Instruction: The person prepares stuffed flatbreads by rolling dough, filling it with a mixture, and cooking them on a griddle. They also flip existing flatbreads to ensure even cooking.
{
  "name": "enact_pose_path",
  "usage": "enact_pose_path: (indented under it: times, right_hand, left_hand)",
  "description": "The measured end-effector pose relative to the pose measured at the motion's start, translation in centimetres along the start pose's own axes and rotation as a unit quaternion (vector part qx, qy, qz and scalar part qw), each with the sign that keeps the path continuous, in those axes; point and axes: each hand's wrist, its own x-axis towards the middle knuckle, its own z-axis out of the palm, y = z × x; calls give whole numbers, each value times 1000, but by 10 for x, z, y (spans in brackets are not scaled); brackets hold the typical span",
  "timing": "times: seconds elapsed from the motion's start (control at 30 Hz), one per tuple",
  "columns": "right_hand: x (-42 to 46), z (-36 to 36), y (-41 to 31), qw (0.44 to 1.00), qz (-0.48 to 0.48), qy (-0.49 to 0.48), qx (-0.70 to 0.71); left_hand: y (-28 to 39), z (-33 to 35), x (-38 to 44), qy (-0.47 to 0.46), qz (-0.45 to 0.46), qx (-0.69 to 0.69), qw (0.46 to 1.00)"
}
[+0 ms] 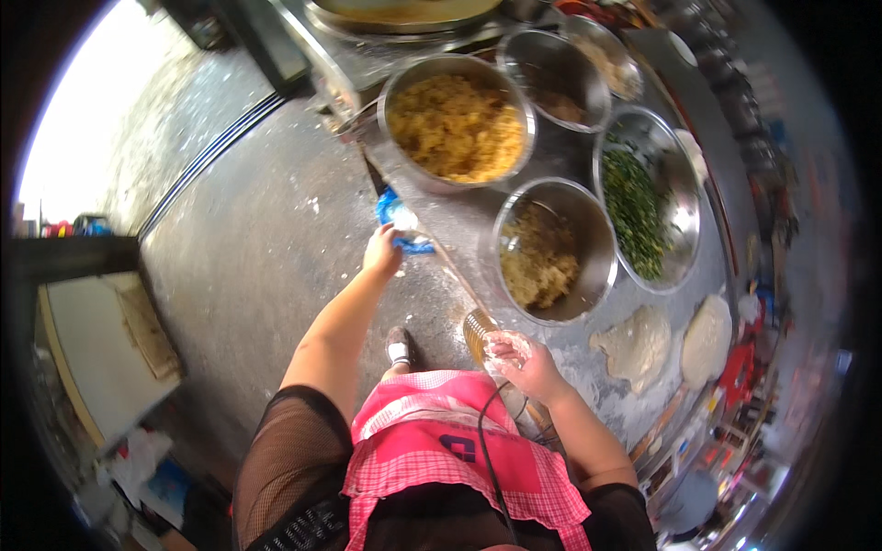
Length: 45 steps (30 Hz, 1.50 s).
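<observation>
My left hand (384,249) is stretched forward at a blue plastic bag (413,244) with something white in it, by the worktable's edge. Its fingers meet the near side of the bag; whether they grip it is unclear. My right hand (529,364), fingers loosely bent and coated with wet dough or flour, hovers over the floury table edge. Beside its fingertips is a yellowish slotted item (477,334). In front of that hand, a steel bowl (599,289) contains a pale yellow shredded filling (541,265). Two flattened pieces of dough, one nearer (637,348) and one farther (706,341), lie to the right.
A steel bowl of yellow filling (455,127), a bowl of chopped greens (634,206) and a bowl with brownish contents (558,103) crowd the steel worktable (475,231). A round griddle (406,14) stands beyond. A dark cable (486,441) hangs across my pink apron (441,454).
</observation>
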Motion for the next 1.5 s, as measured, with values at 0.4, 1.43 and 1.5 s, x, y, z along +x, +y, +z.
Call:
enact_pose_path:
  times: [0.4,1.43,1.5]
  right_hand:
    - [-184,-102,122,921,58,385,14]
    - [-548,-150,356,654,248,697,-159]
    - [-554,-150,342,630,272,715,-134]
  left_hand:
    - [-73,-6,-116,-154,-143,-156,965]
    - [558,400,-365,-579,272,116,760]
    - [562,424,-380,-515,390,84,758]
